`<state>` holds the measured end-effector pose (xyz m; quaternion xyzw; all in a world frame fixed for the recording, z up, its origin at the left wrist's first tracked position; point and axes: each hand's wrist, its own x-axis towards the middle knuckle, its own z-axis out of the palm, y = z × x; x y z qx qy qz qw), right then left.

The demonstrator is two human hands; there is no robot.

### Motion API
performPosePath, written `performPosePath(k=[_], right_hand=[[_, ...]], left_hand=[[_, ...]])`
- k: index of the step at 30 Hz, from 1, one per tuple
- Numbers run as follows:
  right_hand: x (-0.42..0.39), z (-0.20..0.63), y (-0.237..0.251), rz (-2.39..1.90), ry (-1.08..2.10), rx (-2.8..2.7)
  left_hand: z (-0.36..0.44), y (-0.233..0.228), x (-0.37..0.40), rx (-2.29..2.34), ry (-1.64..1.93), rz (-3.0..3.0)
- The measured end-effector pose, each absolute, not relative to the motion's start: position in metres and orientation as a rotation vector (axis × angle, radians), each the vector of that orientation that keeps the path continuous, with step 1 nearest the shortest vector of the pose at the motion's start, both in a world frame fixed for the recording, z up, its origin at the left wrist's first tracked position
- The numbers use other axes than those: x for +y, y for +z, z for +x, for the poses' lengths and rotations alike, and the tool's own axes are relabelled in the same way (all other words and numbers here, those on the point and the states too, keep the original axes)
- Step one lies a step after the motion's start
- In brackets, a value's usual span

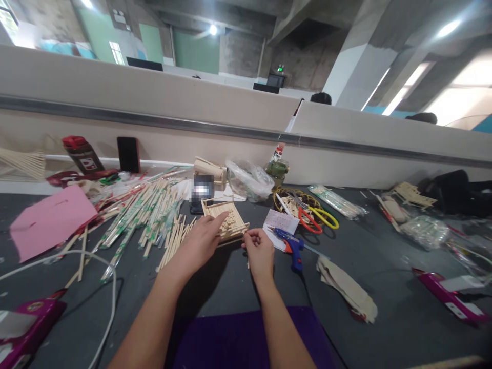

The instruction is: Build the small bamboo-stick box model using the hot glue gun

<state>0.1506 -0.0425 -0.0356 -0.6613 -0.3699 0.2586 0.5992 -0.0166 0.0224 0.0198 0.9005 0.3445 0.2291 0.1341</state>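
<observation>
Wooden frame (pixel 226 220): small square tray-like piece built from chopsticks, resting on the dark grey table (pixel 384 266), just ahead of both hands. Outer border and a floor of sticks appear in place; a short stack of cross-pieces shows at its middle. Judged partly built, since many loose sticks lie unused nearby and the upper part is not closed in.

Left hand (pixel 200 241): palm down, fingers spread and laid on the near left edge of the frame, steadying it rather than gripping it.

Right hand (pixel 259 251): fingers pinched together at the frame's near right corner; it seems to hold a thin stick (pixel 248 256), though the stick is mostly hidden and hard to make out.

Chopsticks (pixel 149 215): large loose heap, some in green-printed paper sleeves, left of the frame.

Glue gun (pixel 292 246): blue with an orange trigger, lying just right of the right hand, cord trailing toward the viewer.

Scissors (pixel 317 218): red and yellow handles, beyond the glue gun, lying on a round woven item.

Paper slip (pixel 280 223): white, printed, between frame and scissors.

Pink sheet (pixel 49 220): far left of the table.

Phone (pixel 128 154): dark, propped upright against the partition behind the heap.

Plastic bag (pixel 249 179): clear, crumpled, behind the frame.

Purple mat (pixel 246 338): at the near table edge, under the forearms.
</observation>
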Motion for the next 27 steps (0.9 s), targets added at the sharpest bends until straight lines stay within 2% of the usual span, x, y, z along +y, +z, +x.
performPosePath(k=[11, 27], right_hand=[[-0.041, 0.147, -0.027, -1.162, 0.926, -0.531], [-0.044, 0.140, -0.034, -1.192, 1.027, -0.611]], left_hand=[[-0.016, 0.021, 0.021, 1.033, 0.632, 2.593], [-0.016, 0.019, 0.023, 1.003, 0.654, 2.616]])
